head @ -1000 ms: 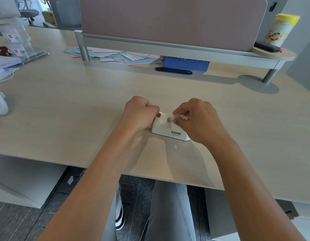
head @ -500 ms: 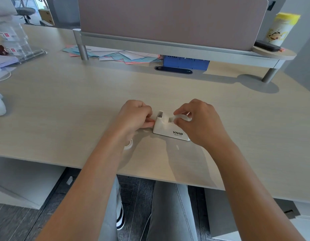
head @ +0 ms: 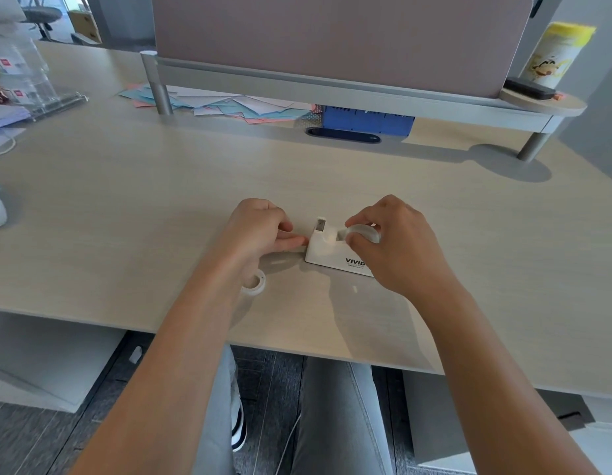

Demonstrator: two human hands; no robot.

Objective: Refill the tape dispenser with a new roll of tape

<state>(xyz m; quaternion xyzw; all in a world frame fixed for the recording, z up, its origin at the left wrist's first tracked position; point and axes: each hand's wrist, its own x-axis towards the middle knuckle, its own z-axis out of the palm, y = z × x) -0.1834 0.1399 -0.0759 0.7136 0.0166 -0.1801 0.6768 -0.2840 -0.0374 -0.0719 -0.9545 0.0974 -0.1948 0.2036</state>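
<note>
A small white plastic tape dispenser (head: 335, 250) sits on the pale wooden worktop (head: 126, 207). The right hand (head: 397, 245) pinches a translucent roll of tape (head: 364, 233) at the dispenser's cradle. The left hand (head: 260, 229), fingers curled with nothing visibly in its grip, touches the dispenser's cutter end; a white empty tape core (head: 255, 282) lies beside that wrist.

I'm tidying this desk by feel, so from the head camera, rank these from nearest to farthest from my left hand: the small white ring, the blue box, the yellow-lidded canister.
From the left hand:
1. Small white ring: on the desk, just below the wrist.
2. Blue box: under the shelf, ahead and right.
3. Yellow-lidded canister: on the shelf's far right end.
</note>
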